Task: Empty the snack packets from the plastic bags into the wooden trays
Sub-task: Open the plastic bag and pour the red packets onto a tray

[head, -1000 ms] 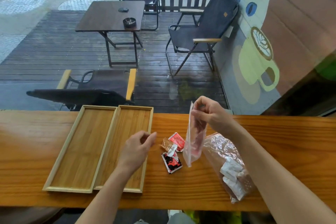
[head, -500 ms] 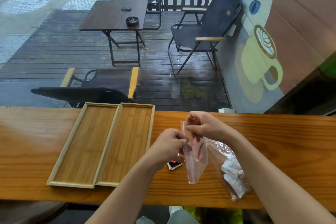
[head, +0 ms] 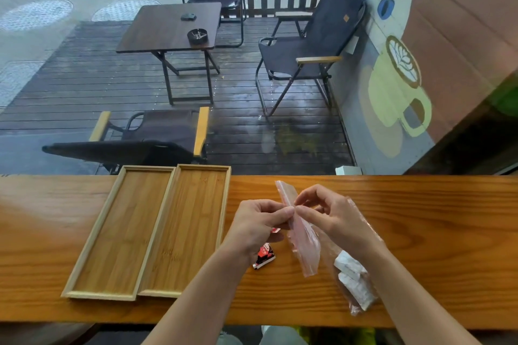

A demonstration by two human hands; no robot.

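Both hands, left point(head: 259, 225) and right point(head: 333, 218), pinch a nearly empty bag point(head: 301, 235) over the bench point(head: 448, 232); packets point(head: 263, 256) lie loose, both trays point(head: 117, 232) are bare, and a second bag point(head: 353, 283) is still full.

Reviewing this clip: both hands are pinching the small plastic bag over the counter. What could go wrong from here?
1. The small plastic bag is held over bare counter, not over the wooden trays; anything tipped out would likely land beside the loose red packet.
2. The right forearm lies across the second bag near the counter's front edge; a sweep could push it off.
3. The left hand and right hand could tear the film.
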